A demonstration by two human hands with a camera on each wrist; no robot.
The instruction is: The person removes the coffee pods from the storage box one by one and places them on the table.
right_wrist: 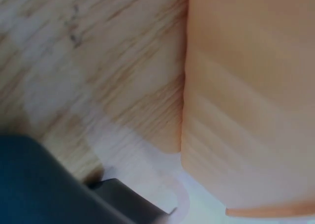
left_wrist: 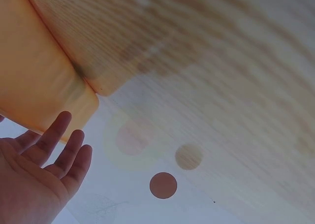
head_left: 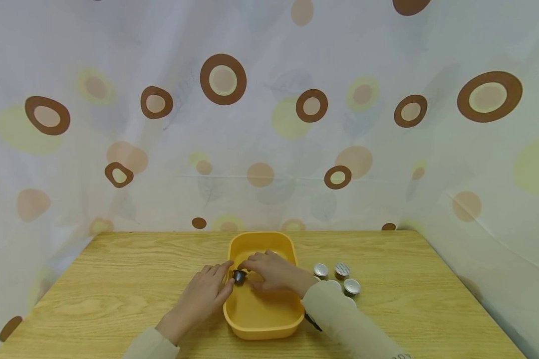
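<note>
A dark coffee capsule (head_left: pixel 239 277) shows between my two hands, over the left side of the yellow tray (head_left: pixel 264 330). My right hand (head_left: pixel 274 271) reaches across the tray from the right, its curled fingers holding the capsule at its upper edge. At the tray's left rim is my left hand (head_left: pixel 204 291), fingers extended, with the thumb tip close beside the capsule. The left wrist view shows the left fingers (left_wrist: pixel 59 147) loosely spread alongside the tray's outer wall (left_wrist: pixel 39 71). Neither wrist view shows the capsule.
Several capsules with silvery lids (head_left: pixel 352 286) stand on the wooden table (head_left: pixel 408 299) right of the tray, partly hidden by the right forearm. A dark object (head_left: pixel 313 323) lies under that sleeve. Behind the table hangs a patterned cloth (head_left: pixel 260 134).
</note>
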